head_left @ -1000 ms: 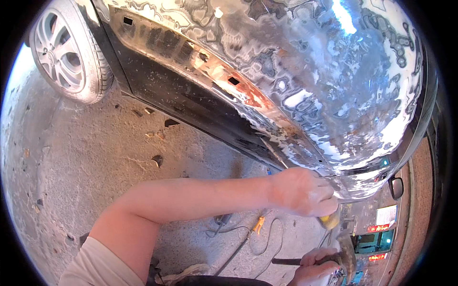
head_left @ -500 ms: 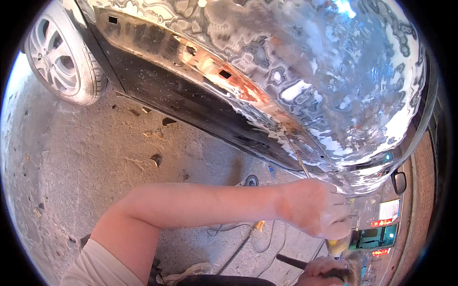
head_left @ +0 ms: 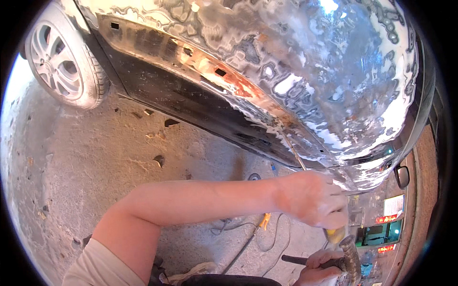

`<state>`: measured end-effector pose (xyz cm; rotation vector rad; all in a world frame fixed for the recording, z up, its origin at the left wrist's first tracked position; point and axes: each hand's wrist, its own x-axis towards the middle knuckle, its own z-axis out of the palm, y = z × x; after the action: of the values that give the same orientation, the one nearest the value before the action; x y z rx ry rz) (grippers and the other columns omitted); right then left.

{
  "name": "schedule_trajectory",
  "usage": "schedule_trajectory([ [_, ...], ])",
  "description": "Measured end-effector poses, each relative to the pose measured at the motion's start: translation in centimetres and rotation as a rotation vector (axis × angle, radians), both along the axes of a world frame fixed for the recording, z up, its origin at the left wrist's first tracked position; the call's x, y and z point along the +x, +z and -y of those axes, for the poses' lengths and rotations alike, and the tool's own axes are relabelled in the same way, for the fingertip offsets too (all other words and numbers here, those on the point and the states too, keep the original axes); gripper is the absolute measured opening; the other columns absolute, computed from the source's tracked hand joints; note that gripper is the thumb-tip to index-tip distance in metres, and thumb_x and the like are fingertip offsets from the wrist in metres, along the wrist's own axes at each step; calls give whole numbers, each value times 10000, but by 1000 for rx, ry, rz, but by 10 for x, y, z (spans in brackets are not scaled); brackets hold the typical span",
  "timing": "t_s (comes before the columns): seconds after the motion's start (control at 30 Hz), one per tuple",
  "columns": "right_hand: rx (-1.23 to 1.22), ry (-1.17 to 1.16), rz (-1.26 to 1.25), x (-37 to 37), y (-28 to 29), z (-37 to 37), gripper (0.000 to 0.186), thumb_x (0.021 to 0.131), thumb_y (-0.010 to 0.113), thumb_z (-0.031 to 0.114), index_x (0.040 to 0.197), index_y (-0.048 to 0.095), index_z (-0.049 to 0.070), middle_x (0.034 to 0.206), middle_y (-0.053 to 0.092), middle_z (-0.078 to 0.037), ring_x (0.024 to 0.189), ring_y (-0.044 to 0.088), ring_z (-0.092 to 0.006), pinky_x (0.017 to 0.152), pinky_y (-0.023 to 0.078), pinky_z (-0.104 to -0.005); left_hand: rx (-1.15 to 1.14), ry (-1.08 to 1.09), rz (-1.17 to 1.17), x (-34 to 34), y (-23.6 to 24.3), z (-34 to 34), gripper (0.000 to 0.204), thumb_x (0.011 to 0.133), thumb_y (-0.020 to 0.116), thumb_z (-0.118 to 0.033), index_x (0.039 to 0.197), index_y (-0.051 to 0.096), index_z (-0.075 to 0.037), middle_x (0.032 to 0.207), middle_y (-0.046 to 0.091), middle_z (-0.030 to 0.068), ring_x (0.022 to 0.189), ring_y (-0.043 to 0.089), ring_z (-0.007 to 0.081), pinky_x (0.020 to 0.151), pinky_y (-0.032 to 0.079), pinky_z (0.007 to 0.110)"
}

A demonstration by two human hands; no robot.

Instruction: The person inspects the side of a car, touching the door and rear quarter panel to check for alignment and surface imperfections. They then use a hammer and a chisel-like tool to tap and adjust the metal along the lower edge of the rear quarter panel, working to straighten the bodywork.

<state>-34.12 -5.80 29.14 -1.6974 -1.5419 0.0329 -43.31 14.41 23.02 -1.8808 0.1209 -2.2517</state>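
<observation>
My left hand (head_left: 312, 198) reaches across from the lower left and is closed around a long screwdriver-like tool. Its thin metal shaft (head_left: 294, 152) runs up from the fist to the lower edge of a car's sanded body panel (head_left: 329, 81). Below the fist shows its yellow end (head_left: 336, 234). At the bottom right, my right hand (head_left: 318, 272) grips a hammer (head_left: 352, 262), whose dark handle pokes out to the left of the fingers. The hammer head is just below the yellow end, apart from it. Rust and bare metal show along the panel's lower strip (head_left: 243, 88).
A dusty car wheel (head_left: 64, 59) stands at the upper left. Small dark fragments (head_left: 159, 160) lie on the concrete floor (head_left: 105, 157). Cables with a yellow-orange fitting (head_left: 265, 221) and a round disc (head_left: 254, 177) lie under my left arm. A side mirror (head_left: 402, 177) juts out at right.
The hammer in my right hand, blurred before, now shows clearly a little higher and further right. My left hand stays on the tool, and the view has shifted slightly.
</observation>
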Motion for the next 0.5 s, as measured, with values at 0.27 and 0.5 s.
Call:
schedule_trajectory([
  [0.27,354,600,-614,56,-31,11,263,922,540,286,833,611,48,773,593,-74,689,571,-233,619,471,-310,-20,-9,6,-3,8,3,186,658,626,-174,729,476,-89,640,436,14,580,522,168,445,410,283],
  [0.5,-373,531,-510,158,-16,11,242,907,540,264,886,578,26,787,558,-72,721,546,-212,685,470,-326,-65,10,-90,-15,6,7,201,678,627,-160,761,469,-69,647,447,29,581,538,193,439,406,303],
])
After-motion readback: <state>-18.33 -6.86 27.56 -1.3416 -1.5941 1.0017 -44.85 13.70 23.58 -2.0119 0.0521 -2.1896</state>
